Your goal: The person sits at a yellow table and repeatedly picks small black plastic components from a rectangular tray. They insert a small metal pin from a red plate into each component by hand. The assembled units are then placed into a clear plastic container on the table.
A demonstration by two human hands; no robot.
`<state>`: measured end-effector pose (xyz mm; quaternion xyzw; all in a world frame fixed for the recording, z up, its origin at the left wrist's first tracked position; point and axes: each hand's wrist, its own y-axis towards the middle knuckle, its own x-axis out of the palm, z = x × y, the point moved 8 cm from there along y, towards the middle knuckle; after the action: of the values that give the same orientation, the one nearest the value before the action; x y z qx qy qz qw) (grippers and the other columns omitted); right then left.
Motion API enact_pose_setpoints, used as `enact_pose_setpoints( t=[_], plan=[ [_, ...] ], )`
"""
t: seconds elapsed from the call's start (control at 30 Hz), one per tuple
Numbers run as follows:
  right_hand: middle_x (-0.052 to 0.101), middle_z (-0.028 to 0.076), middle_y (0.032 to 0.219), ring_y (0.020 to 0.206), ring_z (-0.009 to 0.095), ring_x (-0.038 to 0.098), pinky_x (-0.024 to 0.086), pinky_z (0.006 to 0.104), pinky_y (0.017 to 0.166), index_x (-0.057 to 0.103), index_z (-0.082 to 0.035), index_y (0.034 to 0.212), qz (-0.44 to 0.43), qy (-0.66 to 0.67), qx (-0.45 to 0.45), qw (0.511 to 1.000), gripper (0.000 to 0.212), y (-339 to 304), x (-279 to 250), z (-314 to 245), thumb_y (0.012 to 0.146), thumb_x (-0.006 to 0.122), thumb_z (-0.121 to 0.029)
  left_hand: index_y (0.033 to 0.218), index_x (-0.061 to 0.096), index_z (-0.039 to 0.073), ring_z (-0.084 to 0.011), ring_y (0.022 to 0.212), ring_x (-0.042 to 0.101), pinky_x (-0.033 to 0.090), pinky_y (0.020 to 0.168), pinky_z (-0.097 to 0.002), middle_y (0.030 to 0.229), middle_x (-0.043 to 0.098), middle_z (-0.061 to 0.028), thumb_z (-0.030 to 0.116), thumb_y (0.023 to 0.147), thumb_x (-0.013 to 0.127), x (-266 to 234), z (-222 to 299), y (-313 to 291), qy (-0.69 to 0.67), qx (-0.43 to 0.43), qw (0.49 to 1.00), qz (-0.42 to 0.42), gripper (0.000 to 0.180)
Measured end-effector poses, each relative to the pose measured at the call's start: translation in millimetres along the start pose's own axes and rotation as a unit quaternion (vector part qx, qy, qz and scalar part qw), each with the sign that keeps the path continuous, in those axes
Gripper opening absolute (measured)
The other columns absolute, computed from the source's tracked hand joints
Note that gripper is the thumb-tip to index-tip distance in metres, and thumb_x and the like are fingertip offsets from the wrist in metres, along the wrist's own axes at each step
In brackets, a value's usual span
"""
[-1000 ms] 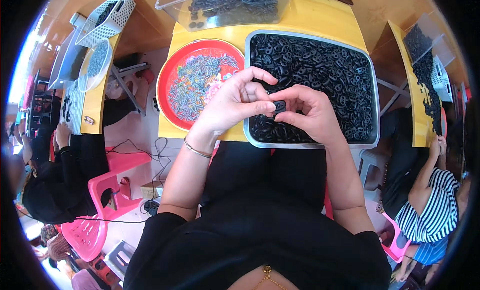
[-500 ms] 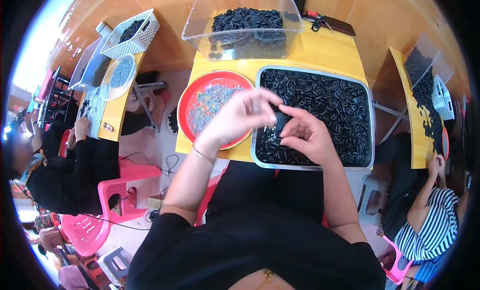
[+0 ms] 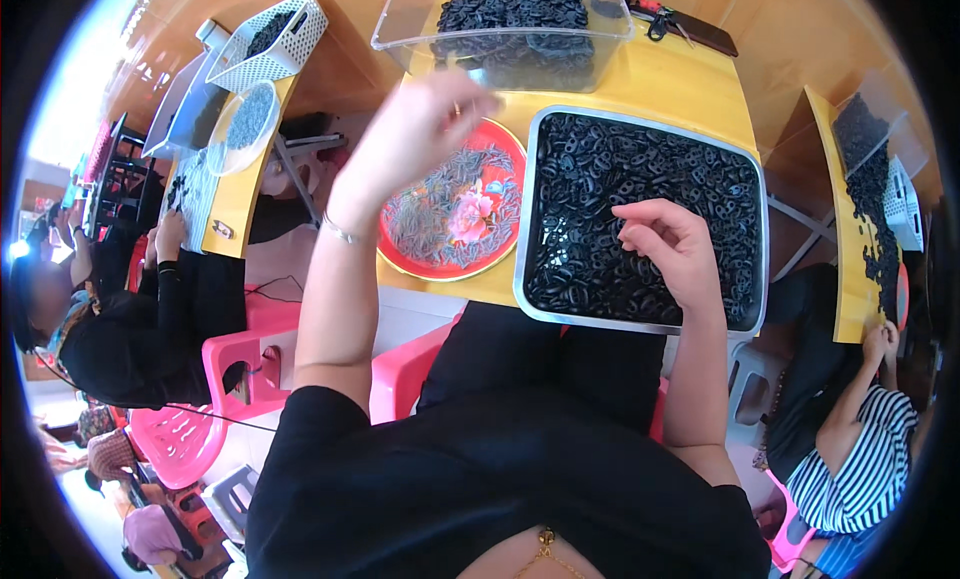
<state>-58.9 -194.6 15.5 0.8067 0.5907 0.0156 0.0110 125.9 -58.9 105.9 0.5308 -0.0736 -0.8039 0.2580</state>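
My left hand (image 3: pixel 415 134) is raised and blurred over the yellow table (image 3: pixel 680 79), between the red round tray (image 3: pixel 398 267) of small grey pieces and a clear plastic bin (image 3: pixel 600 64) of black parts. Whether it holds anything is hidden by blur. My right hand (image 3: pixel 672 247) rests with curled fingers on the heap of small black parts in a square metal tray (image 3: pixel 522 274). Nothing shows between its fingers.
A white basket (image 3: pixel 275 34) and a round dish stand on another yellow table at the left, where a person in black (image 3: pixel 120 324) sits. A person in a striped top (image 3: pixel 850 469) sits at the right by a table (image 3: pixel 850 229) with black parts. Pink chairs (image 3: pixel 235 354) stand below.
My hands were together over the metal tray, holding a small black part. They have split: the left has swung up toward the clear bin and the right has dropped onto the parts.
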Motion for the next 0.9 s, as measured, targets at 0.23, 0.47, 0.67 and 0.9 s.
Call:
enact_pose_setpoints(
  t=[0.23,0.47,0.67,0.9],
  plan=[
    [0.061,0.003,0.08,0.072,0.008,0.056,0.045,0.0207,0.067,0.062,0.0,0.102,0.014,-0.002,0.023,1.0,0.019,5.2,-1.6,10.3,0.084,0.057,-0.004,0.08,0.063,0.005,-0.027,0.073,0.059,0.049,0.065,-0.0364,0.077,0.058,-0.0093,0.01,0.073,0.061,74.5,-21.7,-76.5,0.057,-0.017,0.99,-0.13,0.009],
    [0.061,0.003,0.079,0.071,0.007,0.055,0.044,0.0203,0.066,0.062,-0.001,0.101,0.029,0.005,0.021,0.999,0.018,7.4,-4.9,15.0,0.084,0.058,-0.006,0.071,0.064,0.009,-0.0227,0.071,0.061,0.05,0.06,-0.0344,0.071,0.057,-0.0056,0.015,0.069,0.063,88.9,-27.7,-82.8,0.118,-0.028,0.983,-0.138,0.006],
    [0.061,0.002,0.078,0.071,0.007,0.055,0.043,0.0201,0.065,0.063,-0.001,0.101,0.032,0.002,0.027,0.999,0.018,8.2,-4.9,16.1,0.084,0.058,-0.006,0.078,0.065,0.01,-0.0253,0.066,0.06,0.05,0.059,-0.0357,0.073,0.057,-0.0065,0.016,0.07,0.064,95.2,-32.6,-83.1,0.122,-0.042,0.979,-0.161,0.01],
    [0.061,0.002,0.079,0.072,0.008,0.055,0.044,0.0209,0.066,0.062,-0.001,0.1,0.032,0.011,0.039,0.999,0.017,9.3,-5.3,18.3,0.084,0.057,-0.004,0.073,0.061,0.005,-0.0293,0.064,0.06,0.049,0.058,-0.0379,0.074,0.058,-0.0103,0.012,0.071,0.064,95.4,-34.3,-80.9,0.121,-0.08,0.98,-0.138,0.007]
  ],
)
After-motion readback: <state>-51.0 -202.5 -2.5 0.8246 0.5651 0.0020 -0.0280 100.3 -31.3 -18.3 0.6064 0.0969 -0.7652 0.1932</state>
